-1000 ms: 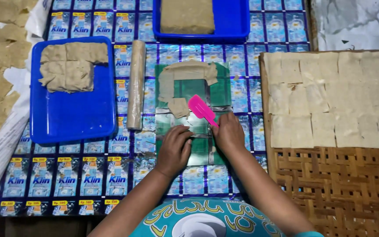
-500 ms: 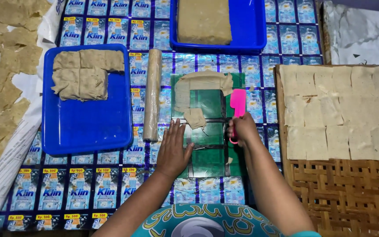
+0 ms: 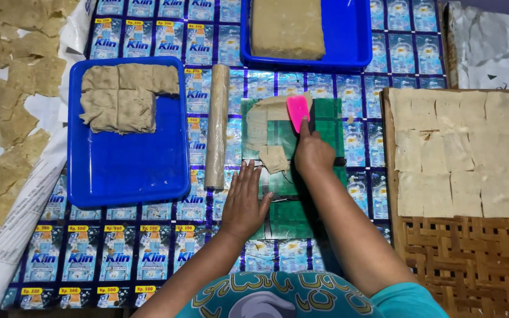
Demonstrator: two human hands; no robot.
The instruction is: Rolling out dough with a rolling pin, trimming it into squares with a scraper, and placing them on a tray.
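Note:
My right hand (image 3: 312, 154) grips a pink plastic scraper (image 3: 297, 112), its blade laid on a thin sheet of beige dough (image 3: 264, 121) spread over a green board (image 3: 326, 126). A small cut square of dough (image 3: 275, 158) lies loose on the board just left of that hand. My left hand (image 3: 244, 201) rests flat, fingers apart, on the board's near left edge, holding nothing. A wooden rolling pin (image 3: 217, 125) lies upright just left of the board.
A blue tray (image 3: 126, 171) at left holds folded dough pieces (image 3: 124, 94). A second blue tray (image 3: 349, 35) at the back carries a dough block (image 3: 287, 26). Cut squares (image 3: 463, 150) cover a woven mat (image 3: 472, 259) at right; more squares (image 3: 7, 106) dry at far left.
My right hand has carried the pink scraper from the board's middle toward its far edge. The left hand has shifted left to the near corner. The view has also moved.

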